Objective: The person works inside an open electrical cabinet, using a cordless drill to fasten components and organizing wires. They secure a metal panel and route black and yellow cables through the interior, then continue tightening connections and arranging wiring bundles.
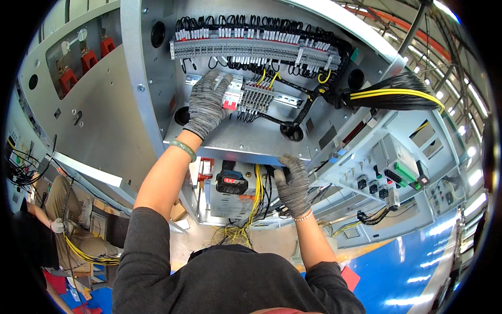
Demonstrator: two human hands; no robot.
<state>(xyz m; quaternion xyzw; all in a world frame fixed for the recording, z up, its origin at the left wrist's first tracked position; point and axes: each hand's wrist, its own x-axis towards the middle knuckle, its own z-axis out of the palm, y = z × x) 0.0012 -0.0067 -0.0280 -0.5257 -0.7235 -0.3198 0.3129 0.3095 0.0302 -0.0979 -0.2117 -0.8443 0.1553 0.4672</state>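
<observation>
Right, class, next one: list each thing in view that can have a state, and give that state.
cabinet: open
red-and-white breaker: at the rail; whether clipped, unclear
left hand: gloved, against the breaker
right hand: gloved, at the cabinet's lower edge
upper terminal row: wired
lower terminal block: wired
black wire bundle: gathered, extending rightward
power tool: battery fitted, not held
</observation>
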